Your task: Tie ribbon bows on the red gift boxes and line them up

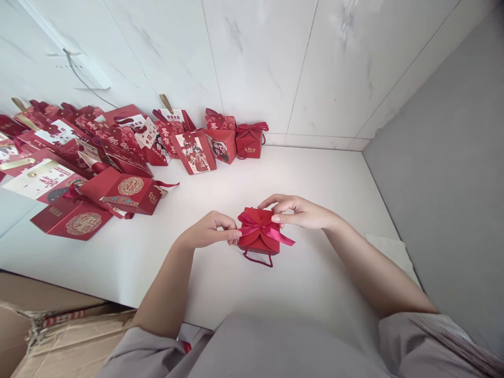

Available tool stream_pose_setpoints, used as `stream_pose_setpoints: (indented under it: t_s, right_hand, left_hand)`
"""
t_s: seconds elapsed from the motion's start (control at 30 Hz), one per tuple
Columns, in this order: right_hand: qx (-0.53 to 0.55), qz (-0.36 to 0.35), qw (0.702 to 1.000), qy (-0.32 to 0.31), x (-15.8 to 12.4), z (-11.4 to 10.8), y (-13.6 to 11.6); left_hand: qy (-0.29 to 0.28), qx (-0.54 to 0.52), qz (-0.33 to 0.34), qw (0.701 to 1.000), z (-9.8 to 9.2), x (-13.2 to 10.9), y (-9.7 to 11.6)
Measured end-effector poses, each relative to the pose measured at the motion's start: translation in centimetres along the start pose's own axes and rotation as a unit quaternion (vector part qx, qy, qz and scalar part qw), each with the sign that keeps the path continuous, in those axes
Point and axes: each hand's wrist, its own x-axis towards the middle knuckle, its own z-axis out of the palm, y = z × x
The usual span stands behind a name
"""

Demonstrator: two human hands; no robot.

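Note:
A small red gift box [258,245] sits on the white table in front of me, its petal-like top flaps folded together. A pink-red ribbon [261,228] is tied in a bow over the flaps, one tail hanging to the right. At the box's left side, my left hand [210,230] is closed, thumb and fingers pinching the ribbon's left part. My right hand [297,211] is at the back right corner, its thumb and a finger closed on the bow's right side while the index finger reaches along the back edge. A dark red cord handle [258,260] lies at the box's front.
Many red gift boxes and bags [129,136] crowd the table's left and back. A similar ribboned box [249,140] stands near the tiled wall. Cardboard boxes [74,336] are below the table at left. A white paper [388,252] lies by the right edge, near a grey wall [441,168].

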Motion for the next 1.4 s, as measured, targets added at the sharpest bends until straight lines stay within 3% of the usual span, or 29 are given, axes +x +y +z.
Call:
stream_pose_setpoints:
  t_s: [0.23,0.37,0.43,0.57,0.63,0.73,0.83,1.13,1.4]
  right_hand:
    - [-0.016,0.009,1.000,0.016,0.1,0.1,0.4]
    - [-0.011,0.020,0.999,0.025,0.2,0.5,0.5]
    - [-0.016,0.016,0.999,0.035,0.3,0.7,0.4]
    - [-0.047,0.003,0.998,0.033,0.2,1.0,0.1]
    - [-0.060,-0.006,0.998,0.030,0.3,1.1,0.1]
    - [-0.059,-0.016,0.998,0.031,0.3,1.1,0.2]
    - [-0.055,-0.019,0.998,0.030,0.4,1.2,0.5]
    - [-0.067,-0.037,0.997,0.013,0.4,1.1,1.0]
    - [-0.067,-0.046,0.997,0.018,0.3,1.0,0.8]
  left_hand:
    - [-0.076,0.002,-0.049,0.996,0.2,0.1,0.1]
    - [-0.107,0.070,-0.055,0.990,0.0,-0.3,0.3]
    - [-0.038,0.095,-0.060,0.993,0.1,-0.2,0.3]
    - [0.234,0.116,-0.022,0.965,2.0,0.9,0.4]
    - [0.280,0.143,0.037,0.949,3.6,1.6,0.8]
    - [0.281,0.176,0.072,0.941,6.0,2.3,1.4]
    - [0.291,0.201,0.075,0.933,7.1,2.5,1.6]
    - [0.246,0.204,0.084,0.944,6.8,2.4,1.7]
    - [0.243,0.210,0.091,0.943,6.9,2.4,1.5]
